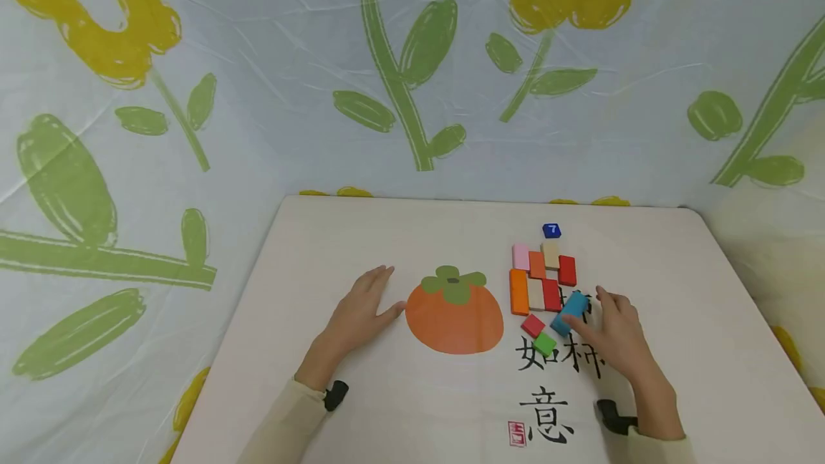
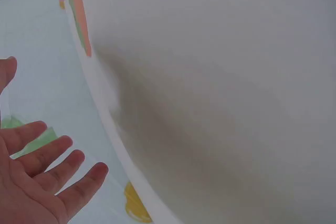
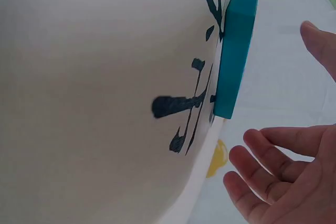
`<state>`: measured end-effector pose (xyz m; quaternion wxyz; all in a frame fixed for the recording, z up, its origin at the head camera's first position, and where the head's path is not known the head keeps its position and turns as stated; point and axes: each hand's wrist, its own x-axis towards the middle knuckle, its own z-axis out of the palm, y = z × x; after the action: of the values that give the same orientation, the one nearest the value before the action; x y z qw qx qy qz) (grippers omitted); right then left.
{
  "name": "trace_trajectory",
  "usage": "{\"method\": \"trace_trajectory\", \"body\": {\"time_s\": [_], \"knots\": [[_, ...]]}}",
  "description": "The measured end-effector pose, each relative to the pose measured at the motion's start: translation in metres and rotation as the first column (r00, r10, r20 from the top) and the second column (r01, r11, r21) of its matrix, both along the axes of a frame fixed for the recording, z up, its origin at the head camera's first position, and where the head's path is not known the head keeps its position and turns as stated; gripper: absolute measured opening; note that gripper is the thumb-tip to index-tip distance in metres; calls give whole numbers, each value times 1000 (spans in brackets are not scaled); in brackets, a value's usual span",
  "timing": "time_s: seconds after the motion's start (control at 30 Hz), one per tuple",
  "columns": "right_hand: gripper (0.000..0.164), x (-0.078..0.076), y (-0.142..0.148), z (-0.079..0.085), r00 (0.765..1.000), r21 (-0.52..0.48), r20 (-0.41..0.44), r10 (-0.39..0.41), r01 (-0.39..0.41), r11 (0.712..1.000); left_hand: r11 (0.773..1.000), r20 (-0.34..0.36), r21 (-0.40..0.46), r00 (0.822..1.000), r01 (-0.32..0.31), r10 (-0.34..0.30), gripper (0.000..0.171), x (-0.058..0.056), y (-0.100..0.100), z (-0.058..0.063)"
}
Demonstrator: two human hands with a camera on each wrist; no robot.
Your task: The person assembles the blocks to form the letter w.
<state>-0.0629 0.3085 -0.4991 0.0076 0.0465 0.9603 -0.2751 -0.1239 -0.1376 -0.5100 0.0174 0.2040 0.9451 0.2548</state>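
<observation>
My left hand hovers at the left of the printed orange persimmon, its fingers spread and holding nothing. In the left wrist view that hand shows its palm and loosely bent fingers. My right hand is beside a blue block, with the thumb overlapping it in the head view. The right wrist view shows a gap between the fingers of that hand and the blue block. Left of it lie a red block and a green block.
Behind them, orange, red, pink and wood-coloured blocks lie close together. A dark blue block with a 7 is at the far end. Black characters are printed on the pale table. Flowered cloth surrounds it.
</observation>
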Motion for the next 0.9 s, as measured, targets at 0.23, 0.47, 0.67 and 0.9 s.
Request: {"method": "trace_trajectory", "body": {"time_s": [0.23, 0.47, 0.67, 0.9], "knots": [[92, -3, 5, -4, 998, -46, 61, 28, -25, 999, 994, 59, 4, 993, 106, -106, 77, -18, 33, -2], [77, -7, 3, -9, 995, -42, 99, 15, -11, 999, 972, 104, 14, 966, 236, -236, 73, -41, 78, -5], [80, -13, -5, -8, 993, -26, 118, 19, -16, 1000, 949, 83, -57, 949, 309, -304, 67, -62, 113, -12], [90, -15, -11, -11, 991, 77, 131, -9, -1, 997, 945, 80, -97, 949, 313, -306, 63, -86, 156, -11]]}}
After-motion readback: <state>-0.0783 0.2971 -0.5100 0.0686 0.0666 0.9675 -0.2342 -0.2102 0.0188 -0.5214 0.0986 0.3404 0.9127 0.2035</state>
